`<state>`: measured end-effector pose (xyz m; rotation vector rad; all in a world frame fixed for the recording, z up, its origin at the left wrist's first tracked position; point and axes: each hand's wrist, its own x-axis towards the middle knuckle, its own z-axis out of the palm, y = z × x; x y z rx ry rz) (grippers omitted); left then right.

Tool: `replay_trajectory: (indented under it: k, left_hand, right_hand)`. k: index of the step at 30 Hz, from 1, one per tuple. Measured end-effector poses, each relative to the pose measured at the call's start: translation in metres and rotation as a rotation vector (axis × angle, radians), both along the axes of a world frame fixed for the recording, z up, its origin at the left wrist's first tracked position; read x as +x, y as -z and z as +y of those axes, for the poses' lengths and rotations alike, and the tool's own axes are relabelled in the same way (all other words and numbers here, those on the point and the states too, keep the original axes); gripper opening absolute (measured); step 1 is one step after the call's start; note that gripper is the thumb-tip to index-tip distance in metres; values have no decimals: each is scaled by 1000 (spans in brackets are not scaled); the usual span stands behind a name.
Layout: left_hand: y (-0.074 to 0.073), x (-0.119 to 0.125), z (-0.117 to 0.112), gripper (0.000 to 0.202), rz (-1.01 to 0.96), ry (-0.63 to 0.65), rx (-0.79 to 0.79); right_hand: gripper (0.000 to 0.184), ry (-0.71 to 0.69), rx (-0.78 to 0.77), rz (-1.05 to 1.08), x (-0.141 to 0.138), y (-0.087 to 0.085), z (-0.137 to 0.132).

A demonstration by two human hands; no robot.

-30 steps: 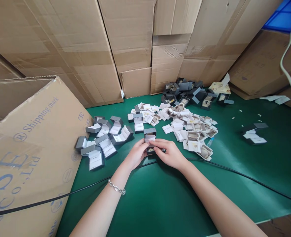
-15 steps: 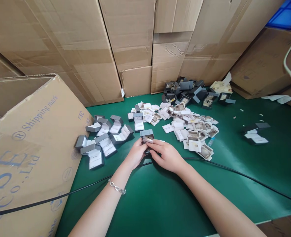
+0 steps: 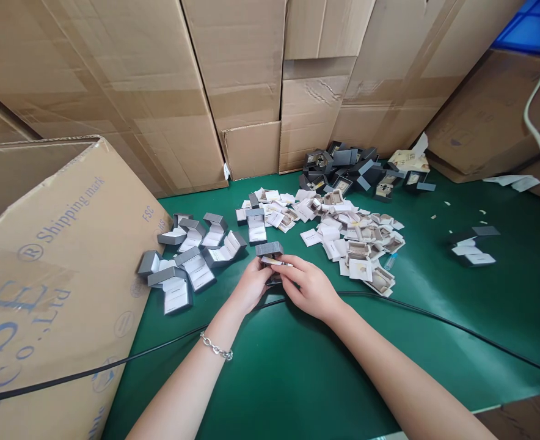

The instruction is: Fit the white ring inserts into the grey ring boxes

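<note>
My left hand (image 3: pixel 251 286) is closed around a small grey jewelry box (image 3: pixel 269 249) in the middle of the table, its lid raised on the far side. My right hand (image 3: pixel 312 288) bends in from the right, with fingers closed on a white insert (image 3: pixel 274 261) at the mouth of the box. The lower half of the box is mostly hidden by my fingers. Just beyond it stands an open grey box (image 3: pixel 256 226) with a white lining. To the right lies a heap of white inserts (image 3: pixel 343 229).
Several open grey boxes (image 3: pixel 197 269) stand at left beside a large carton (image 3: pixel 68 244). Dark boxes (image 3: pixel 343 168) are piled at the back, before tall cartons (image 3: pixel 155 85). Another open box (image 3: pixel 474 252) sits at right. A black cable (image 3: pixel 416 308) crosses the green table (image 3: pixel 316 391).
In my hands, the box lid has tipped so that more of its grey outer face shows. The white insert has shifted slightly, and my right fingers moved with it.
</note>
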<state>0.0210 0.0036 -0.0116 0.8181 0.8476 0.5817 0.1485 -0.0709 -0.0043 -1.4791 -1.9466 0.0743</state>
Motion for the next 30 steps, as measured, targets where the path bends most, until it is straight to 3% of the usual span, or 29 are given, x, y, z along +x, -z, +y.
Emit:
replay_trajectory:
  k: [6, 12, 19, 24, 30]
  left_hand:
    - [-7, -1, -1, 25, 0, 14, 5]
    - [-1, -2, 0, 18, 29, 57, 72]
    - [-2, -1, 0, 18, 5, 47, 47]
    - [-4, -1, 0, 12, 21, 37, 36]
    - [-6, 0, -1, 20, 65, 23, 47]
  right_hand:
    - [30, 33, 187, 86, 2, 2, -1]
    - [25, 143, 175, 156, 2, 1, -3]
    - [25, 54, 10, 4, 1, 1, -2]
    - [32, 70, -71, -159, 1, 4, 0]
    - [35, 59, -172, -208, 1, 2, 0]
